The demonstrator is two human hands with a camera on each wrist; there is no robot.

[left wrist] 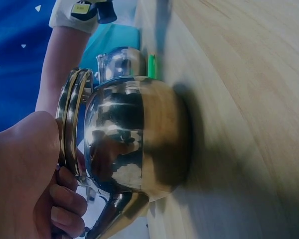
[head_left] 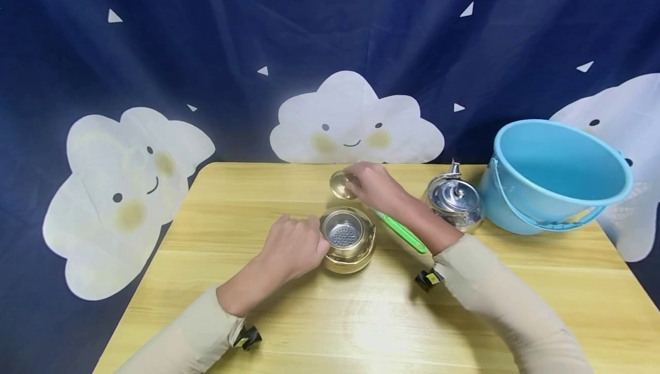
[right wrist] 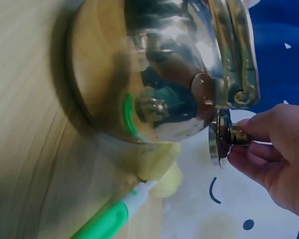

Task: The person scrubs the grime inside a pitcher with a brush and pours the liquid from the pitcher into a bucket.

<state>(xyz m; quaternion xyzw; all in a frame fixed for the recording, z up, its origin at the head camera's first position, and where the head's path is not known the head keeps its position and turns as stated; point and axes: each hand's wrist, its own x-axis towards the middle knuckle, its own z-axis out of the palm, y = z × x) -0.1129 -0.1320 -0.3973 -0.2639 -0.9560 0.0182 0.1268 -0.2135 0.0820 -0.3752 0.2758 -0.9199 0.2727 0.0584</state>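
A gold metal teapot (head_left: pixel 350 263) stands upright on the table, its mouth uncovered and a perforated strainer (head_left: pixel 344 234) seated inside. My left hand (head_left: pixel 295 246) grips the teapot at its left side, fingers curled by the folded handle (left wrist: pixel 70 124) in the left wrist view. Behind the pot, my right hand (head_left: pixel 378 186) pinches the knob of the gold lid (right wrist: pixel 220 139), holding it off the pot and tilted. Right of the teapot lies a brush with a green handle (head_left: pixel 403 232). Its yellow sponge-like head (right wrist: pixel 165 177) shows in the right wrist view.
A silver teapot (head_left: pixel 456 199) with its lid on stands at the back right, beside a large light-blue bucket (head_left: pixel 526 196). My right forearm passes over the brush, near the silver teapot. A dark blue cloud-patterned curtain (head_left: pixel 237 30) hangs behind the wooden table (head_left: pixel 319 328).
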